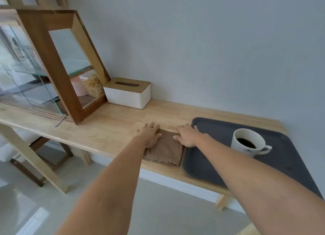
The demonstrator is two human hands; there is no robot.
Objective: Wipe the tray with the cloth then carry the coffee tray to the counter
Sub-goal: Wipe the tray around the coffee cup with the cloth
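A folded brown cloth (166,150) lies on the light wooden table (109,127), just left of a dark grey tray (207,162). A white mug of black coffee (248,142) stands on the tray toward its far side. My left hand (149,134) rests flat on the cloth's left far corner, fingers spread. My right hand (188,135) lies flat on the cloth's right far corner, beside the tray's left rim. Neither hand grips anything.
A white tissue box with a wooden lid (127,95) stands against the grey wall. A wood-and-glass display cabinet (58,65) holding jars fills the table's left part. Wooden stools (44,155) stand on the floor below the table.
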